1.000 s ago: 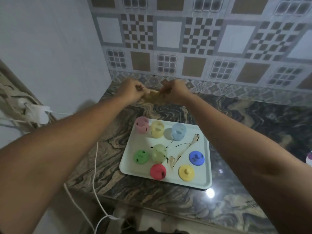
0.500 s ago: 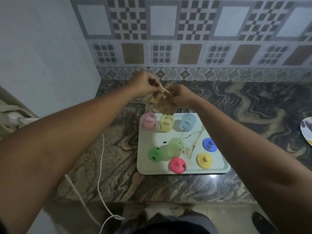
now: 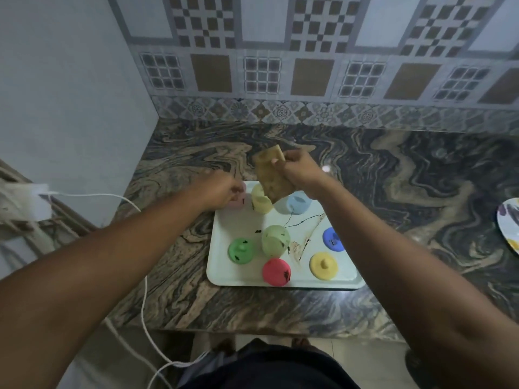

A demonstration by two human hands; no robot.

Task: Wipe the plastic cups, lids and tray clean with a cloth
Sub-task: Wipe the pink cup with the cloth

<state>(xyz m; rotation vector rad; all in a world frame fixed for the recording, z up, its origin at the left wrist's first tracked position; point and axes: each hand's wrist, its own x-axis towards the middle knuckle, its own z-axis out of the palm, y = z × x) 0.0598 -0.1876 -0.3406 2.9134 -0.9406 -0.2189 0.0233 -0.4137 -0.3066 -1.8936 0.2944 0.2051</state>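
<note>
A white tray (image 3: 238, 273) lies on the marbled counter near its front edge, marked with dark and brown streaks (image 3: 304, 220). At its back stand a pink cup (image 3: 243, 196), a yellow cup (image 3: 261, 203) and a blue cup (image 3: 299, 203); a green cup (image 3: 275, 240) stands in the middle. Green (image 3: 240, 250), red (image 3: 276, 272), yellow (image 3: 324, 266) and blue (image 3: 332, 239) lids lie around it, some with dark spots. My right hand (image 3: 297, 169) holds a tan cloth (image 3: 269, 172) above the yellow cup. My left hand (image 3: 222, 190), blurred, covers most of the pink cup with its fingers curled on it.
A white charger (image 3: 39, 203) and its cable (image 3: 143, 299) hang off the counter's left side. A patterned plate (image 3: 509, 223) shows at the right edge. Tiled wall stands close behind, a plain wall to the left.
My left hand has let go of the cloth and dropped left and down onto the pink cup. The right hand keeps the cloth alone, now hanging over the yellow cup.
</note>
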